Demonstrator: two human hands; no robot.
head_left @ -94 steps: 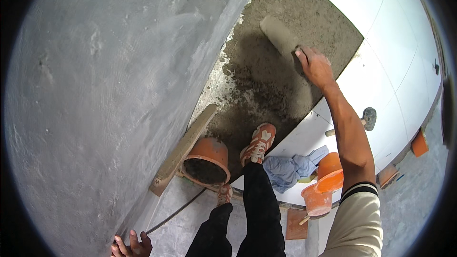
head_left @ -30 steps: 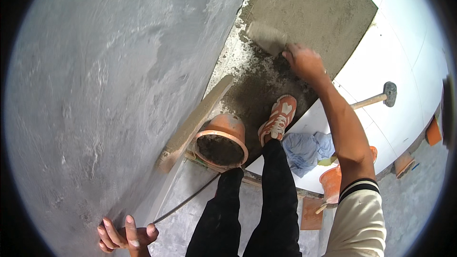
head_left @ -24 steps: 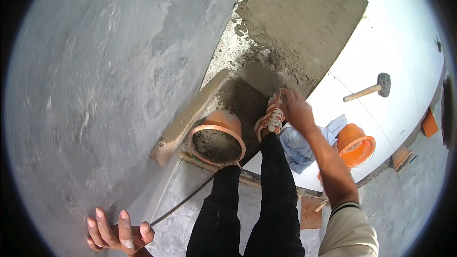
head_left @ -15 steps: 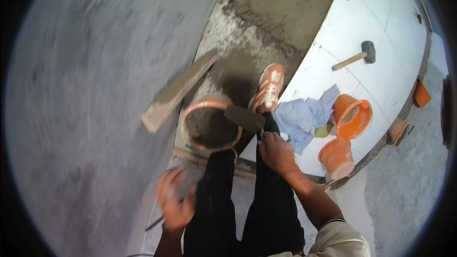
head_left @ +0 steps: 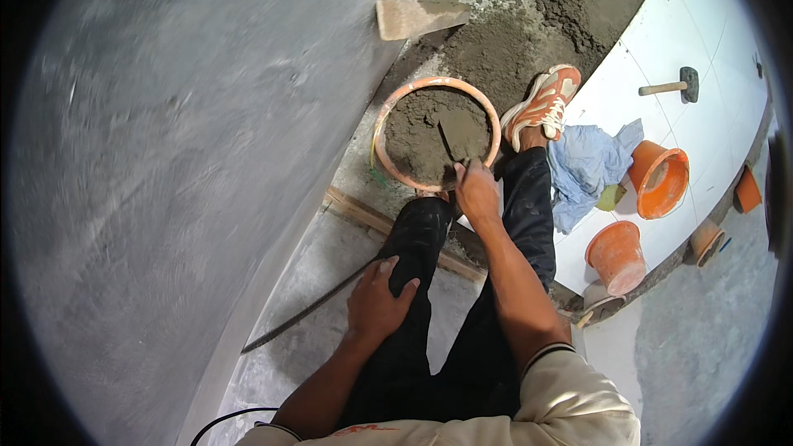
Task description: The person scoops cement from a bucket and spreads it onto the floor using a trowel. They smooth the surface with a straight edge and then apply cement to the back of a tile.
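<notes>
right hand gripping trowel, bucket of mortar

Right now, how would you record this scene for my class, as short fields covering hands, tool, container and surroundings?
Left hand: resting on the left trouser leg, holding no tool
Right hand: gripping the trowel
Tool position: blade against mortar inside the bucket
Container: round bucket with an orange rim
On white tiles: dark-headed mallet, blue cloth
Near gray wall: wooden board

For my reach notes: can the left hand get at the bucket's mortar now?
Probably yes: the left hand rests on the left leg, and the mortar lies uncovered left of the trowel.
</notes>
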